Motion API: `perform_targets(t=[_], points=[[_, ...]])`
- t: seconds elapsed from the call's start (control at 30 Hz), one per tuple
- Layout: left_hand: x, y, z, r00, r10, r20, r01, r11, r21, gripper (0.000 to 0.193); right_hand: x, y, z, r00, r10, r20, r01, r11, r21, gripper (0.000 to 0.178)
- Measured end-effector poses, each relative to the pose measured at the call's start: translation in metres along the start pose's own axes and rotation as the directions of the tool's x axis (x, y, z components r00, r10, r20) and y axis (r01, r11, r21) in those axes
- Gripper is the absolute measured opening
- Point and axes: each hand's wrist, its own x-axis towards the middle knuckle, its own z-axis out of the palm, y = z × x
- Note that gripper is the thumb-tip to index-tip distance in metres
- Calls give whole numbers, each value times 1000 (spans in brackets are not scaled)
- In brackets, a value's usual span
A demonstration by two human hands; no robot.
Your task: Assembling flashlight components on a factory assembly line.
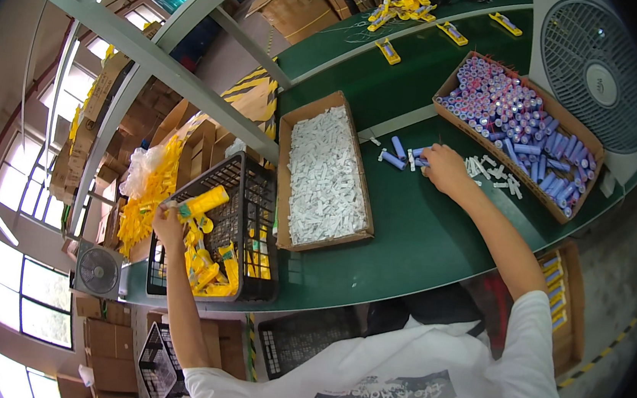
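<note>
Yellow plastic piece (209, 201) in the left hand (170, 225), pinched at its left end between thumb and fingers, slanting over the black crate (259, 291). Below it, inside the crate, more yellow pieces (204, 269) in a loose heap. At right, reaching across the green table (407, 234) with the right hand (444, 167), fingers bent downward, tips at a few blue batteries (393, 159) lying near one white strip (412, 161). Cannot tell whether pinching a battery or only touching; contact hidden by the fingers. Between both hands, on the table, a long cardboard box (330, 240) full of small white pieces (327, 173). Near the right wrist, some loose white strips (493, 174), and just beside these a second box (503, 161), filled with many blue batteries. Next to that box, a large grey fan (598, 80).
</note>
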Motion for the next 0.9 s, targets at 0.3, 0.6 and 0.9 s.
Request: perform_targets(t=[0.3,0.6,0.9], points=[[-251,92,89,873,-84,480,271,903,-335,18,-39,-38,-54,990,23,140,-130,542,831,37],[-361,51,179,931,4,366,50,989,-136,37,-102,-65,-92,847,160,507,-529,349,774,52],[-355,114,172,476,576,664,-704,702,-105,40,-126,-71,-51,835,105,540,-550,188,813,28]])
